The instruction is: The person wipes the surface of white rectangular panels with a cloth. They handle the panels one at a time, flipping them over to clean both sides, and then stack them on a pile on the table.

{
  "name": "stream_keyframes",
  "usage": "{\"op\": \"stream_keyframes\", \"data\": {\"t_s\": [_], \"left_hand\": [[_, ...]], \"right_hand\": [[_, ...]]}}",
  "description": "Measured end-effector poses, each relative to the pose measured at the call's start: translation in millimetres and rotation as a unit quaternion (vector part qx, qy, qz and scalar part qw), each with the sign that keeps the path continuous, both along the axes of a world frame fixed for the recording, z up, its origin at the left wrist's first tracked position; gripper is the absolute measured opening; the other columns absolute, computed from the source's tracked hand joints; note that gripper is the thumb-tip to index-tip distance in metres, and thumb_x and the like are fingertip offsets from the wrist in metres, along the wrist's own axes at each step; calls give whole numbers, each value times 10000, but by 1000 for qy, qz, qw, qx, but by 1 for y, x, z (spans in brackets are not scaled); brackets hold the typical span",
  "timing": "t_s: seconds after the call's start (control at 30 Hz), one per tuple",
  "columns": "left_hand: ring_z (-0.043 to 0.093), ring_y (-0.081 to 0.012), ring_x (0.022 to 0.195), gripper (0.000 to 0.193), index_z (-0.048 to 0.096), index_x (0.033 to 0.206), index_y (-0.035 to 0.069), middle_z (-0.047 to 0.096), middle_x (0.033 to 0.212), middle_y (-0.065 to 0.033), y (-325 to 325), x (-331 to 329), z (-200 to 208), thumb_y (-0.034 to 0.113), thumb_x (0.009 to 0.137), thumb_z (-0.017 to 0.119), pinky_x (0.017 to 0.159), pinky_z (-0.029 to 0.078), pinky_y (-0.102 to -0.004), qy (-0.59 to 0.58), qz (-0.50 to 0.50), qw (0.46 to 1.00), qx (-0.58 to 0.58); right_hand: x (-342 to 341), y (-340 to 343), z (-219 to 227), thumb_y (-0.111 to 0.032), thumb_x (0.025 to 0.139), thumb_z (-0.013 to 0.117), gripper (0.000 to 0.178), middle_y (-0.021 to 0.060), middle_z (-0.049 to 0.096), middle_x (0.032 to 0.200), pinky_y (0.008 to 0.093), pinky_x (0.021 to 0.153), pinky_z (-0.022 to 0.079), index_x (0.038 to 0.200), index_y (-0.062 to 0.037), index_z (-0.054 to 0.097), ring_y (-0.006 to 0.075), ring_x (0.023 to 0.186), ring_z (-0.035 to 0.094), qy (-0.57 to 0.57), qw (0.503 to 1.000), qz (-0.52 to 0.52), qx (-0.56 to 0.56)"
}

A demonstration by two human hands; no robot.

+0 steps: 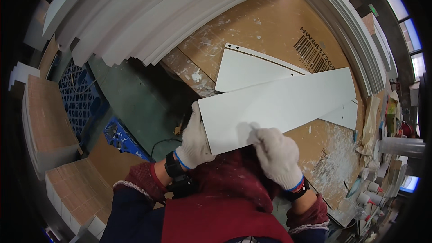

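A long white board [279,105] lies slanted in front of me, its near left end raised over my lap. My left hand [196,137], in a white knit glove, grips that short left end, with part of the fingers hidden by the board. On the board's near long edge rests my gloved right hand [277,155]. Its fingers are curled and pressed together, and whatever may be in them is hidden. Beneath the board lies a second white panel [252,69] with small dark holes and a narrow groove along its far edge.
Cardboard [252,20] smeared with white covers the work surface. Tall stacks of white panels stand at the far left [166,9] and right [346,31]. Bottles [371,193] crowd the right side. Blue plastic pallets [81,94] and stacked boards [49,121] are at left.
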State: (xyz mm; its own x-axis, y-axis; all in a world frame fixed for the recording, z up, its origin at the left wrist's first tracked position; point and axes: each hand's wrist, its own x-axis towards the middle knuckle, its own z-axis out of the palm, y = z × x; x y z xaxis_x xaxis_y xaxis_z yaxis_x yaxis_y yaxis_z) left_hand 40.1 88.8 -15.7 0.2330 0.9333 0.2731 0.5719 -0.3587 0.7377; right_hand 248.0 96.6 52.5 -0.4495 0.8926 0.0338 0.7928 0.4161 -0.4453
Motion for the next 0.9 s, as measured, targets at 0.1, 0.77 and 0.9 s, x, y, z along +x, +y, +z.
{"op": "stream_keyframes", "data": {"t_s": [0.1, 0.77, 0.9], "left_hand": [[419, -439, 1217, 515, 548, 1244, 32, 480, 1302, -243, -5, 2, -4, 241, 783, 647, 1070, 304, -443, 0, 7, 1000, -20], [555, -239, 1073, 541, 419, 1288, 6, 551, 1217, -128, 11, 14, 18, 409, 932, 469, 914, 455, -346, -723, 109, 529, -430], [533, -262, 1167, 680, 395, 1362, 70, 509, 1316, -106, 0, 13, 5, 595, 937, 319, 962, 464, -402, -698, -32, 613, -369]], "right_hand": [[-4, -4, -11, -120, 829, 568, 105, 63, 545, 691, 351, 493, 467, 933, -119, 557, 234, 564, 589, -121, 991, 28, 44], [-52, -13, 9, -148, 831, 546, 165, 93, 603, 883, 370, 623, 516, 972, -70, 584, 275, 686, 623, -128, 954, 258, -86], [-16, 22, 23, -165, 841, 585, 223, 135, 638, 921, 424, 715, 504, 1055, -104, 597, 348, 819, 626, -12, 988, 29, -152]]}}
